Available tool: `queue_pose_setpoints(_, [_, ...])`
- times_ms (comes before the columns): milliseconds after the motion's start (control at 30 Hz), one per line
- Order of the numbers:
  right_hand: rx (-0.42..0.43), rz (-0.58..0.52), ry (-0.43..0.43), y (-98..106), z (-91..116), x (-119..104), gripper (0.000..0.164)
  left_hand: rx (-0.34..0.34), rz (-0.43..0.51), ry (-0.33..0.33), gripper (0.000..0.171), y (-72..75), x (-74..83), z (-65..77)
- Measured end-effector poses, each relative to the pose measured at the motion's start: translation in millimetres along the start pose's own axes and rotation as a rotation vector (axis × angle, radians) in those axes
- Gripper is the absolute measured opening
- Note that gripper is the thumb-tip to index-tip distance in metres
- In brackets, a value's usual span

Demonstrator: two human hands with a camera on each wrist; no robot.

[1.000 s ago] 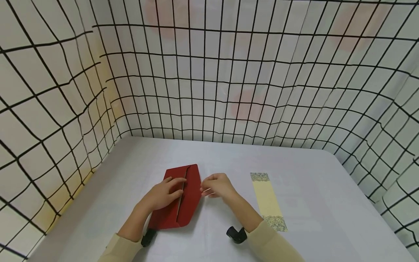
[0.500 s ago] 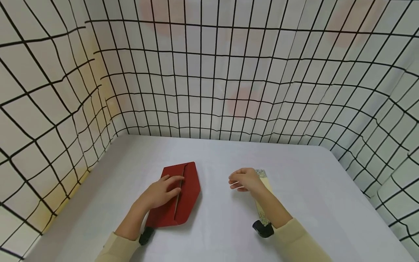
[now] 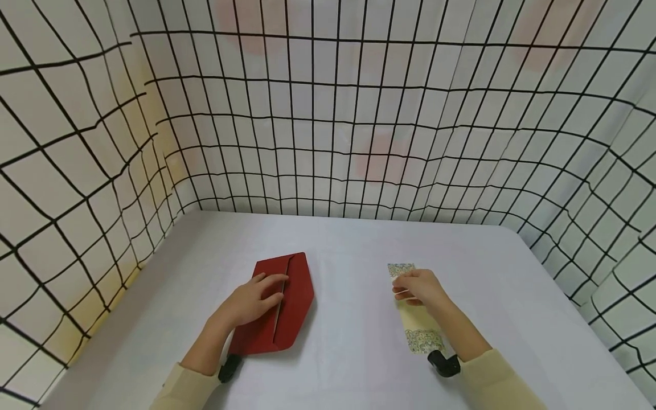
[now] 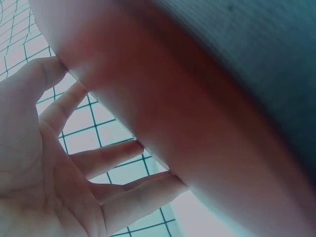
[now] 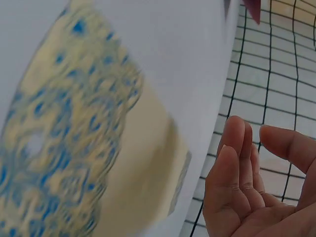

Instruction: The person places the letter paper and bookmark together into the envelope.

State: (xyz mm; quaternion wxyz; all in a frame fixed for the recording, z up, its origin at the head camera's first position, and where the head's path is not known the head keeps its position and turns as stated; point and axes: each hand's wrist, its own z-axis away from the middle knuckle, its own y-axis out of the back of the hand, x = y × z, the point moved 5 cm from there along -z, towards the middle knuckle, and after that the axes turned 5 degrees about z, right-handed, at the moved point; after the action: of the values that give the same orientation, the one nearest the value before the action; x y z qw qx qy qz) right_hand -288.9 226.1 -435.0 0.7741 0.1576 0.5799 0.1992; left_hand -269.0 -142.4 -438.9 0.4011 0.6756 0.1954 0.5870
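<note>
A red envelope (image 3: pixel 296 310), its flap line running lengthwise, lies on the left part of the white table. My left hand (image 3: pixel 250 303) rests on it with spread, relaxed fingers. In the left wrist view the fingertips of this hand (image 4: pixel 64 163) touch the envelope's reddish surface (image 4: pixel 158 108). Further right is a pale yellow paper strip (image 3: pixel 416 319) with lacy floral bands at both ends. Over its upper half is my right hand (image 3: pixel 422 286), fingers loosely bent. The right wrist view shows that hand (image 5: pixel 252 192) holding nothing, thumb and fingertips apart, with the strip (image 5: pixel 143 143) beside it.
A white tabletop (image 3: pixel 348 364) carries both paper things. Black-lined grid walls (image 3: pixel 328 119) surround the table at the back and both sides. A black wrist camera (image 3: pixel 443 363) sits at the right cuff, another black camera (image 3: pixel 230 369) at the left.
My right hand has moved right, from the envelope's right edge to above the yellow strip. My left hand stays on the envelope. The view has shifted slightly.
</note>
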Motion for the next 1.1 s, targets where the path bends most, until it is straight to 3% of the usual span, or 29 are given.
queue_pose_setpoints(500, [0.164,0.205,-0.022,46.2,-8.2,34.8,0.021,-0.002,0.008,-0.002,0.042,0.8,1.4,1.1])
queue_pose_setpoints(767, [0.156,0.242,-0.06,47.7,-14.2,43.5,0.023,0.002,0.003,-0.014,0.041,0.6,1.4,0.4])
queue_pose_setpoints(1100, [0.176,0.477,-0.015,40.2,-14.8,44.6,0.023,0.001,0.002,-0.008,0.041,0.6,1.1,0.7])
